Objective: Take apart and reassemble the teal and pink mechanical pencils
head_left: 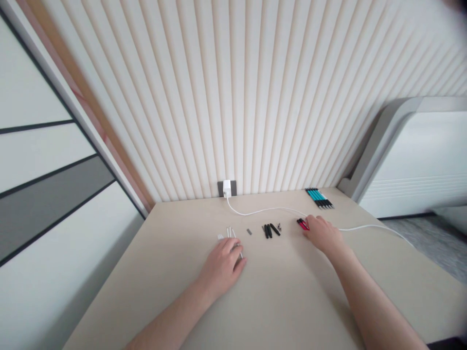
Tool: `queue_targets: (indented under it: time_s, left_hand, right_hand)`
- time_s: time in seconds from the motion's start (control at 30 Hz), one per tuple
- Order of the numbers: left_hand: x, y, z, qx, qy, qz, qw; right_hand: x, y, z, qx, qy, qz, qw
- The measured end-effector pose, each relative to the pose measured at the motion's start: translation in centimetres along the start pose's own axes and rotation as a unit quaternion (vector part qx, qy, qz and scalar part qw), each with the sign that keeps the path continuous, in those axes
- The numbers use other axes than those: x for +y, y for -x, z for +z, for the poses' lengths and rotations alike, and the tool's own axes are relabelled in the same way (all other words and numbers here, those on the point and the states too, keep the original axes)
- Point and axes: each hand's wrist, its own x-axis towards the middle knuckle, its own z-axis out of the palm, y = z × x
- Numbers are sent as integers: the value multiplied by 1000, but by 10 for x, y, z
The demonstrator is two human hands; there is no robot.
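My left hand [225, 265] rests low on the table, fingers bent over several thin white sticks [229, 232] that look like pen refills. Its thumb stands apart from the fingers, and a thin grey-white piece shows in the gap. On the right, the fingertips of my right hand [324, 236] are closed at the end of small red-and-black pen parts [302, 224]; the hand covers some of them. Between the hands lie several black pen barrels [270, 230], a small grey strip [249, 232] and tiny metallic pieces [279, 227].
Several turquoise-and-black pens [319, 198] lie in a row at the back right of the table [277, 301]. A white charger [226, 187] sits in a wall socket; its white cable [262, 210] crosses behind the parts and passes my right hand. A ribbed wall borders the back.
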Motion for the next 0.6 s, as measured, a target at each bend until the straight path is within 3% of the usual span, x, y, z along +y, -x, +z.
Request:
queue_targets:
  time_s: [0.33,0.6]
  left_hand:
    - [3,-1,-1,13,3,10,1000]
    - [2,0,1,42,11,20,999]
  right_hand:
    - [-6,-3,6,-3,-31,-29,999]
    - [-28,4,6,15,-68,-98,993]
